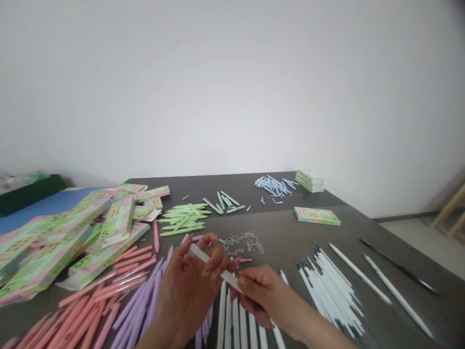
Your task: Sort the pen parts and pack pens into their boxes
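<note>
My left hand (pixel 187 286) is raised over the table, palm turned up, its fingers curled round the pale, partly see-through end of a slim white pen (pixel 231 280). Lower and to the right, my right hand (pixel 263 293) pinches the other end between thumb and fingers. Whether the pen is one piece or two parts meeting behind my fingers, I cannot tell. Below my hands lies a row of white pen barrels (pixel 236 322). Lilac pen barrels (pixel 145 305) are heaped beside my left wrist. Just beyond my fingers are scattered small clear plastic pieces (pixel 247 242).
Coral barrels (pixel 82 325) and printed pen boxes (pixel 119 220) crowd the left. Green barrels (pixel 185 215) and pale blue parts (pixel 272 185) lie farther back. On the right are white refills with dark tips (pixel 330 291), a black rod (pixel 399 266) and a flat box (pixel 317 215).
</note>
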The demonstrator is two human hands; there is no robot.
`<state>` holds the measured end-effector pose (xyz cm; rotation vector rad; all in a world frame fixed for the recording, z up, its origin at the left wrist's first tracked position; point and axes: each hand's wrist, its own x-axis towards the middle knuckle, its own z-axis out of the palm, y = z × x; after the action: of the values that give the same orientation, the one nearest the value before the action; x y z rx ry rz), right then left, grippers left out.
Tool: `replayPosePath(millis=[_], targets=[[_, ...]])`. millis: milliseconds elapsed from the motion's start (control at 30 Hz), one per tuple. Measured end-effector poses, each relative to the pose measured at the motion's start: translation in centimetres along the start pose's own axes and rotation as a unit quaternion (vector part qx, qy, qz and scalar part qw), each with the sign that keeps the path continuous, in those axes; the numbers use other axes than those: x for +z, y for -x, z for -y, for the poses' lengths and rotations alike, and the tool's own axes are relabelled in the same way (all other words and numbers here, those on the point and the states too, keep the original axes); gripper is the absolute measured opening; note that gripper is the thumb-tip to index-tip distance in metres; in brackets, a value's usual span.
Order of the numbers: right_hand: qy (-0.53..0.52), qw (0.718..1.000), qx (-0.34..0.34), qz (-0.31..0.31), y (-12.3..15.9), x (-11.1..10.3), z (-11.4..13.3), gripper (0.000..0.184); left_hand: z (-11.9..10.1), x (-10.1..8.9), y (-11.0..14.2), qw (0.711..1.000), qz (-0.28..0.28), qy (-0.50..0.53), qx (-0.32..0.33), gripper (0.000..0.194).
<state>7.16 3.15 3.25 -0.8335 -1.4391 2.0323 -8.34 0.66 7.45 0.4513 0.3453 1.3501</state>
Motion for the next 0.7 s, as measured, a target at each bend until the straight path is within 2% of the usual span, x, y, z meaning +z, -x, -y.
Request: replayPosePath(millis=[233, 467, 700], targets=[[-0.016, 1.000, 0.004, 0.003, -0.11, -0.48, -0.30, 0.039, 0.23, 0.19, -0.06, 1.000, 0.002, 0.014, 0.018, 0.039], [-0.051, 0.997, -0.006, 0.061, -0.15, -0.23, -0.79, 0.044, 0.19, 0.18, -0.20, 1.000, 0.011, 0.016, -0.016, 0.042], [-0.090, 0.994, 0.019, 0.065, -0.01, 0.19, -0.47, 0.045, 0.29, -0.20, -0.24, 0.998, -0.007, 0.025, -0.049, 0.038]])
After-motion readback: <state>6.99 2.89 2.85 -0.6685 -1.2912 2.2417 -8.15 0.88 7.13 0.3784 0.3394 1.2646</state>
